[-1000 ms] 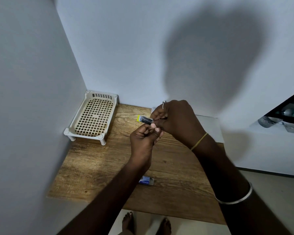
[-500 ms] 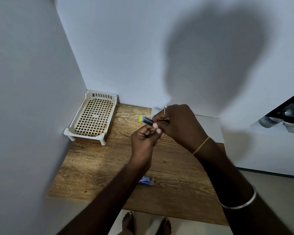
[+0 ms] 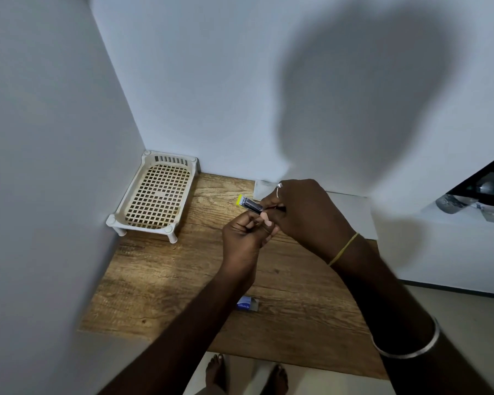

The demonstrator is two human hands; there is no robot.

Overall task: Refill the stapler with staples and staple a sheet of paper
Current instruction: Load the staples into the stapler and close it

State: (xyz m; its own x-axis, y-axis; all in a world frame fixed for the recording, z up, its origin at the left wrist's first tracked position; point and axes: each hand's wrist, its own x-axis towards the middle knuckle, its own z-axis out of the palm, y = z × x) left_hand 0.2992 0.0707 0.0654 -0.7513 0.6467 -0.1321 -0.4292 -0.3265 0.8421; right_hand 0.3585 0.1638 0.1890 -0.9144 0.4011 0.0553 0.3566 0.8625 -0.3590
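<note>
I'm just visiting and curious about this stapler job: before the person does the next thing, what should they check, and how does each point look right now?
1. Small stapler with the yellow tip is held: ok, both the left hand and the right hand grip it above the wooden table.
2. Staples seated inside: cannot tell, the fingers cover the channel.
3. Stapler closed: cannot tell.
4. White sheet of paper is within reach: ok, it lies flat at the table's far right, behind the right hand.
5. Small blue-and-white staple box is at hand: ok, on the table near the front edge.
6. White plastic lattice tray is out of the way: ok, in the far left corner.
</note>
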